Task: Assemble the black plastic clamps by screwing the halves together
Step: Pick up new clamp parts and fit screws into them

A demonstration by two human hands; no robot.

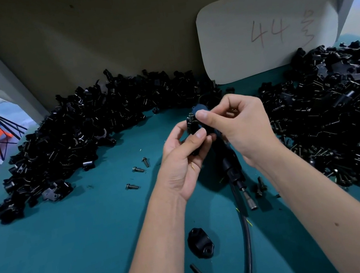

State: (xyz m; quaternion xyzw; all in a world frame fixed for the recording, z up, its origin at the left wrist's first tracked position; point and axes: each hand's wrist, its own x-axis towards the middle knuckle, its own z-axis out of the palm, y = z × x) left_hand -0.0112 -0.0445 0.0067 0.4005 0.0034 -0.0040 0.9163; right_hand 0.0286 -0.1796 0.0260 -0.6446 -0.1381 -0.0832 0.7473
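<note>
Right now the black clamp (193, 124) sits up off the green mat (96, 240), pinched between both of my hands above the middle of the bench. My left hand (183, 159) curls around it from below, thumb pressed across its near face, so the two halves stay mated and the screw holes line up, I judge. My right hand (240, 125) comes in from above and the right, its forefinger and thumb closed on the top of the part; whether a screw sits under those fingertips I cannot tell, since they hide it. Both wrists are cocked inward, forearms converging from the lower edge of the view, which keeps the work near my eyes.

Just beneath my hands lies the powered screwdriver (233, 166), bit end toward me, its black cable (247, 242) trailing down toward my body, placed within easy reach for driving. Loose screws (138, 169) lie on the mat to the left of my hands, and another screw (198, 272) lies beside a clamp half (199, 242) nearer me. A big heap of clamp halves (81, 131) curves along the left, a second pile (344, 108) of parts and screws fills the right, and a white card (263, 27) marked 44 leans on the back wall.
</note>
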